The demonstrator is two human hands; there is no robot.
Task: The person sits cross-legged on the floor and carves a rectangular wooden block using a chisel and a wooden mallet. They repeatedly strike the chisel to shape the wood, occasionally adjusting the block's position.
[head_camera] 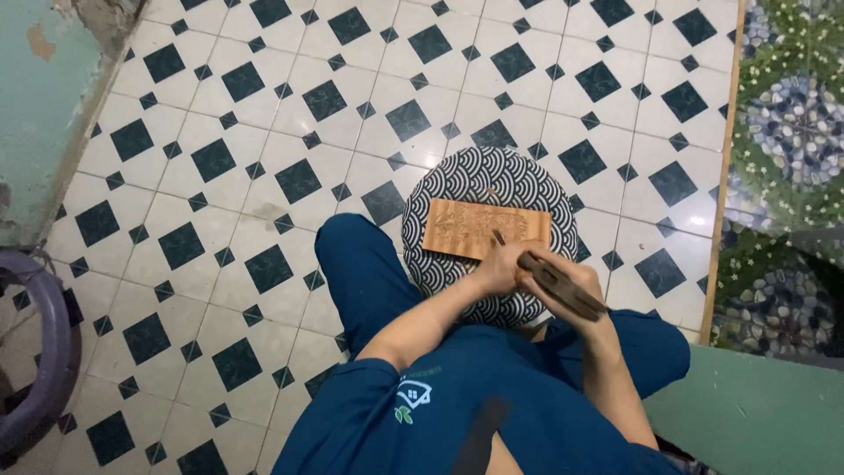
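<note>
purple basin (40, 352): cut by left edge | carving on wooden plank (485, 229): too small (partly behind hands)

Even, soft daylight; faint glare on floor tiles (694, 220); sharp focus, mild edge distortion.

Both bare forearms reach forward from short blue sleeves and converge in front of the body, above the lap. The left arm runs up from the lower middle of the view, elbow bent, the forearm angled toward the right, ending in the left hand (503, 266), whose fingers are curled in a closed grip with the knuckles turned upward. The right arm comes in from the lower right, its forearm rising steeply, and the right hand (571, 283) sits just beside the left, touching it, fingers wrapped tight in a closed grip. Both wrists are slightly bent downward.
</note>
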